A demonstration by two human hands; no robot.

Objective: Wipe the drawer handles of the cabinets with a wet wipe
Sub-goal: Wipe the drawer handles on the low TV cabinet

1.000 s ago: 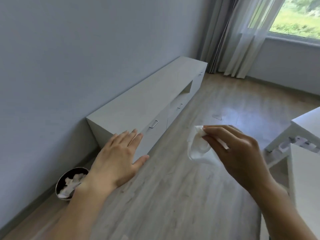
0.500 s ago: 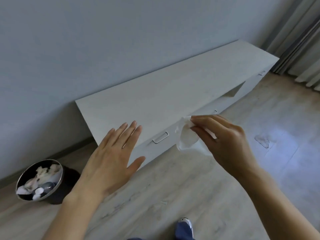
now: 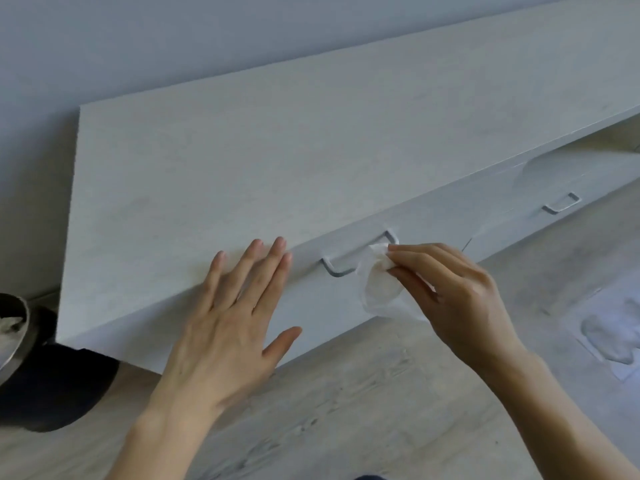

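Observation:
A long low white cabinet [image 3: 311, 140] stands against the wall. Its nearest drawer has a metal loop handle [image 3: 341, 268]; a second handle [image 3: 561, 204] sits on the drawer farther right. My right hand [image 3: 460, 299] pinches a white wet wipe [image 3: 379, 289], and the wipe's top edge touches the right end of the nearest handle. My left hand [image 3: 235, 320] is flat with straight fingers over the cabinet's front edge, just left of that handle, holding nothing.
A round metal bin [image 3: 14, 327] with crumpled white wipes inside stands on the wooden floor [image 3: 346, 410] at the cabinet's left end. An open shelf gap [image 3: 602, 143] shows at the upper right. A bright reflection lies on the floor at the right.
I have come much closer to the cabinet. My right hand brought the wipe down onto the nearest handle. My left hand stayed spread just left of it.

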